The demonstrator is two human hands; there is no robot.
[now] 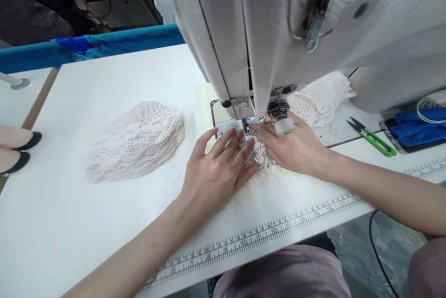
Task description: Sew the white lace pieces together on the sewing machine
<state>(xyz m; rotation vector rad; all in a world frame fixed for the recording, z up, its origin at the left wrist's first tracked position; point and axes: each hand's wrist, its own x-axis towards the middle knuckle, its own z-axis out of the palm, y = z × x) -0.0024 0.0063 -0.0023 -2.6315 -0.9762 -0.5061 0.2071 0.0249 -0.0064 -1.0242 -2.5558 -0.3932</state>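
Note:
A white sewing machine (278, 24) fills the top of the view, its presser foot (245, 126) down over a small piece of white lace (259, 161). My left hand (214, 170) lies flat on that lace, fingers stretched toward the needle. My right hand (292, 147) rests on the lace from the right side, fingers extended flat up to the presser foot. Both hands press the lace against the machine bed.
A stack of white lace pieces (137, 140) lies to the left on the white table (87, 223). More lace (324, 96) is heaped behind the machine. Green thread snips (372, 138) lie at right. A printed ruler (261, 233) runs along the front edge. Another person's feet (17, 147) show far left.

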